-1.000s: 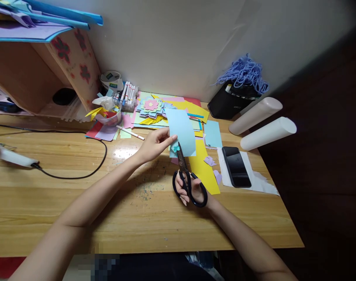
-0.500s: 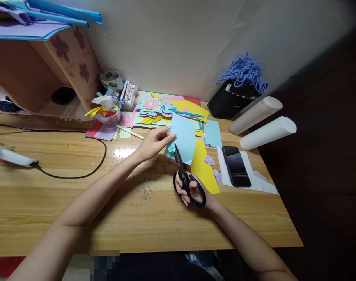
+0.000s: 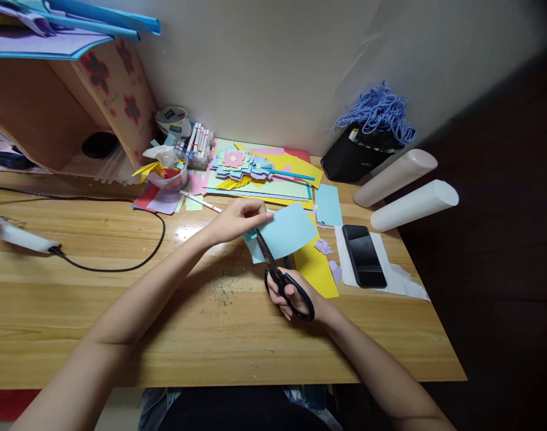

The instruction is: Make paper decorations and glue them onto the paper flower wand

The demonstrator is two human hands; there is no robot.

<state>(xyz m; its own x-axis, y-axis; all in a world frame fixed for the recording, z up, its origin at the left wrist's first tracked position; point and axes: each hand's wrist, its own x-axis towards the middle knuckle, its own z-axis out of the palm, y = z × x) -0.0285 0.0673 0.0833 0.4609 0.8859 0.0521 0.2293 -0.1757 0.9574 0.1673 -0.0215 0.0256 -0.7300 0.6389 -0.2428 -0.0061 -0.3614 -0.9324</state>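
Note:
My left hand (image 3: 241, 219) pinches a sheet of light blue paper (image 3: 289, 230) by its left end, above the wooden table. A small teal shape (image 3: 250, 234) shows at that end, partly covered by my fingers. My right hand (image 3: 295, 294) has its fingers through the handles of black scissors (image 3: 268, 256). Their blades point up and left and lie at the paper's left part, close to my left fingertips. Under the blue paper, a yellow sheet (image 3: 317, 266) rests on the table.
Behind my hands lie layered paper flowers (image 3: 235, 161) on coloured sheets. A phone (image 3: 363, 256) sits at the right, near two white tubes (image 3: 414, 205) and a black holder (image 3: 351, 157) with blue yarn. A plastic cup (image 3: 168, 178) and markers (image 3: 200, 143) stand back left; a black cable (image 3: 120, 270) crosses the left side.
The blue paper has turned clockwise, from upright to lying more sideways, with its far end now toward the right. The scissor tips have shifted slightly left and down, nearer my left fingers.

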